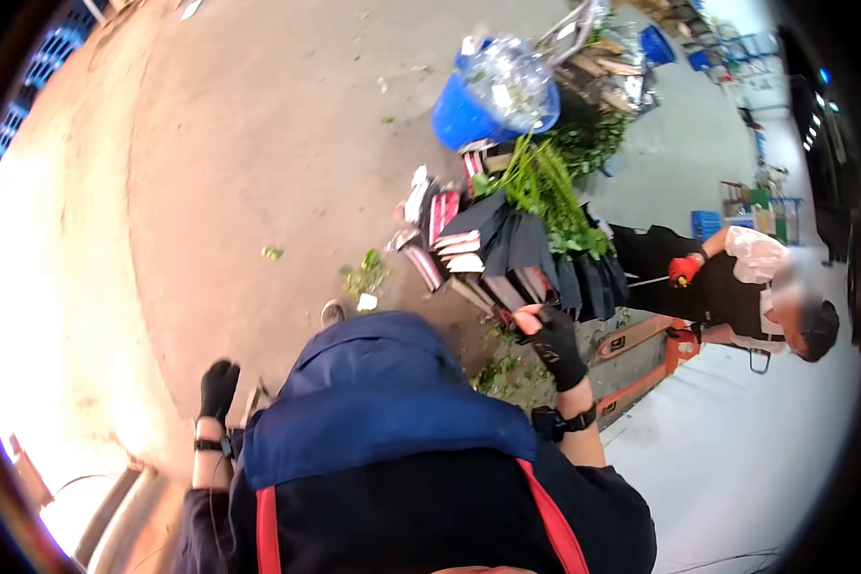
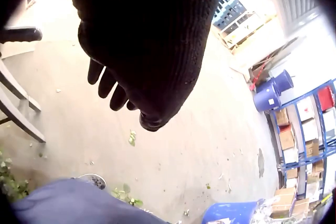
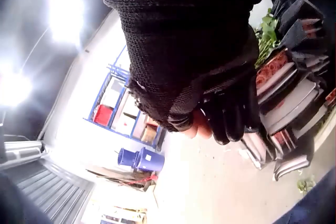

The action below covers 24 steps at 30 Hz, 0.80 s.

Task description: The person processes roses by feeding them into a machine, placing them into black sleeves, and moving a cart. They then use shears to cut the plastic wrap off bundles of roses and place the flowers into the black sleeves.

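My left hand (image 1: 219, 390), in a black glove, hangs at my side; its fingers point loosely down in the left wrist view and hold nothing. A black glove with bare fingertips covers my right hand (image 1: 557, 349), which is beside a heap of black-wrapped bundles (image 1: 529, 256) with pale and red ends. In the right wrist view, the right fingers (image 3: 228, 121) hang loosely bent, overlapping the near edge of the bundles (image 3: 294, 103), with nothing seen between them. Long green stems (image 1: 536, 182) with leaves lie across the top of the heap.
A blue tub (image 1: 464, 113) full of clear plastic stands behind the heap. A person (image 1: 751, 287) with red gloves holds a thin tool at the right. An orange pallet jack (image 1: 636, 340) lies near my right hand. Loose leaves (image 1: 365, 275) litter the floor.
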Tool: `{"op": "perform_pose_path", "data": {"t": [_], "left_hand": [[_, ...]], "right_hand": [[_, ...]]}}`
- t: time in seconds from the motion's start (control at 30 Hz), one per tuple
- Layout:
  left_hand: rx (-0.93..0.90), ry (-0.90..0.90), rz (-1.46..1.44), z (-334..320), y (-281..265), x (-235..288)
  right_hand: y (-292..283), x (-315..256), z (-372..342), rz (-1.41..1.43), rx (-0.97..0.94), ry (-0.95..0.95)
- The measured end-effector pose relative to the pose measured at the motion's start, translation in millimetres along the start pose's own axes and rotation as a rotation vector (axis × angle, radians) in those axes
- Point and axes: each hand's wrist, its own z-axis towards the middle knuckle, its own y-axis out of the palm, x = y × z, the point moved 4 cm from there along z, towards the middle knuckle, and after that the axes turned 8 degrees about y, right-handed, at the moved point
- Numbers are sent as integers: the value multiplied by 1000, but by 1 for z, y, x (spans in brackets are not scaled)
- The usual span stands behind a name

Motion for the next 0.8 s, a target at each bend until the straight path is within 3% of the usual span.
{"op": "perform_pose_path", "data": {"t": [0.1, 0.13, 0.2, 0.23, 0.27, 0.3, 0.33, 0.4, 0.43, 0.53, 0.57, 0.6, 0.67, 0.7, 0.8], "left_hand": [[7, -80, -90, 16, -5, -4], [4, -107, -141, 21, 0, -9], [14, 37, -221, 56, 56, -107], [10, 46, -206, 50, 30, -35], [-163, -83, -125, 59, 15, 12], [-135, -108, -136, 75, 10, 31], [-99, -120, -149, 92, 10, 38], [-169, 44, 28, 137, -3, 77], [-230, 52, 0, 164, -2, 81], [-126, 219, -87, 268, 21, 46], [-204, 105, -162, 286, 4, 88], [-96, 149, -135, 314, 8, 87], [-235, 240, 89, 334, -38, 210], [-301, 211, 90, 350, -54, 246], [-383, 178, 86, 407, -80, 314]], "right_hand": [[35, -13, 25, -209, -97, -122], [48, -13, 28, -295, -141, -35], [72, -20, 32, -400, -217, -147], [83, -17, 36, -410, -235, -168], [93, -12, 41, -420, -252, -189], [98, -19, 55, -427, -278, -200], [105, -17, 65, -426, -287, -242], [115, -20, 86, -427, -291, -329], [116, -25, 100, -422, -297, -251], [109, -46, 151, -369, -281, -205], [106, -47, 173, -350, -264, -189], [102, -51, 195, -344, -221, -208], [94, -65, 236, -338, -150, -239], [85, -86, 253, -338, -182, -151], [55, -127, 296, -264, -122, -132]]}}
